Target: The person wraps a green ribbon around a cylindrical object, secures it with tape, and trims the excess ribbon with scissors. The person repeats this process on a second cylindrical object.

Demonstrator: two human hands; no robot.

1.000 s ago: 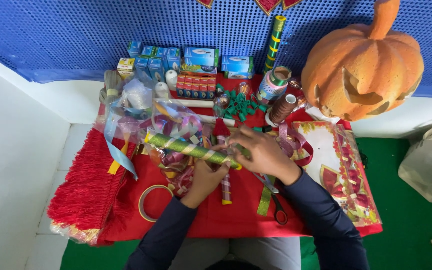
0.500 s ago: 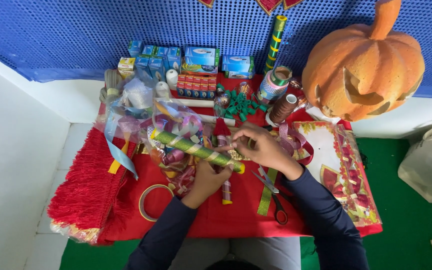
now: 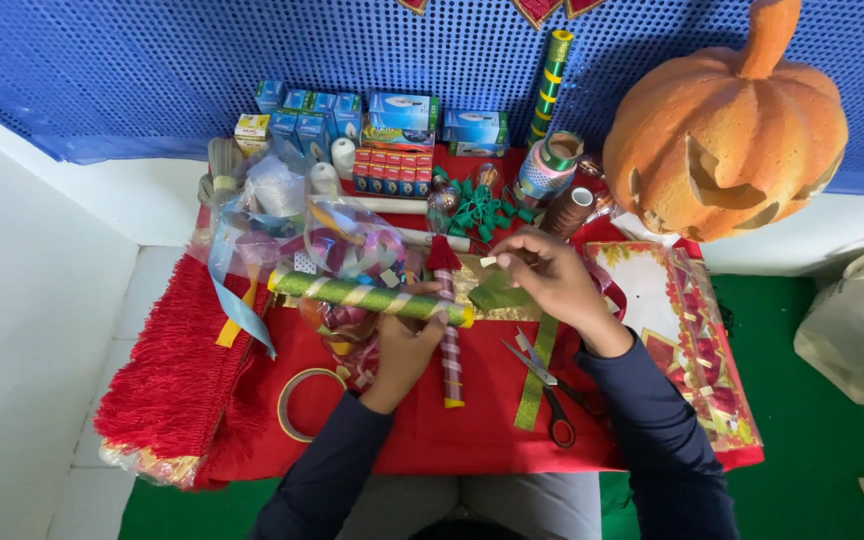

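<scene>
My left hand grips the right end of a green and gold striped paper roll that lies across the red cloth. My right hand pinches the free end of the green paper strip pulled off that roll, fingers closed near a small white tab. A red and white striped stick lies under my hands. Scissors and a green glitter strip rest just below my right hand.
A large orange pumpkin stands at the back right. Blue boxes, tape spools and a clear bag of ribbons crowd the back. A tape ring lies front left, and a red patterned sheet at the right.
My right hand has drawn away to the right of the roll, pulling the green strip out. The roll has turned closer to level in my left hand.
</scene>
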